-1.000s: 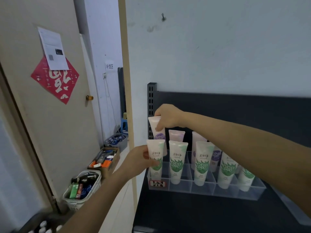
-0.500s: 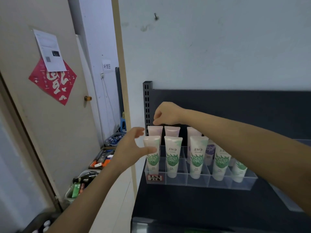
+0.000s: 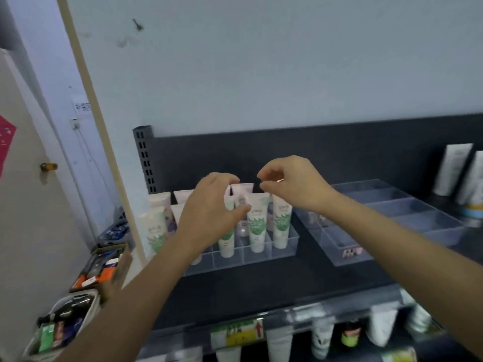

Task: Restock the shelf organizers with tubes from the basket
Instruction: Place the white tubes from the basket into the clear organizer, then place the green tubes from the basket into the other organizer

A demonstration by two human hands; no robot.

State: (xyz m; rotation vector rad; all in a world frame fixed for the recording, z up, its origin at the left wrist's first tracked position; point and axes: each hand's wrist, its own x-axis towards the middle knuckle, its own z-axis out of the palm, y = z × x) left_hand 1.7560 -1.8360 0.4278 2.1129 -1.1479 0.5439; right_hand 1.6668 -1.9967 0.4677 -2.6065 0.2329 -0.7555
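tubes point(image 3: 257, 220) stand upright in the left clear organizer point(image 3: 285, 250) on the dark shelf point(image 3: 261, 286), green-leaf ones in the front row, purple-print ones behind; from what shows, its slots look mostly filled. left hand point(image 3: 211, 210) hovers over the middle of that organizer, fingers curled and spread, holding nothing that i can see, maybe brushing a tube top, can't tell. right hand point(image 3: 292, 185) sits at about 2 o'clock from it, above the back row, thumb and forefinger pinched close but nothing visible between them, so likely empty.

at 3 o'clock, well apart from the tubes, the second organizer point(image 3: 407, 218) looks empty, compartments bare apart from a label at its front. so judgement: first organizer about done, second one not started.

basket point(image 3: 62, 327) is down on the floor at 8 o'clock, contents blurred, looks like stock remains. next move probably a reach back down to it. white tubes point(image 3: 454, 171) stand at the shelf's far right, 2 o'clock.
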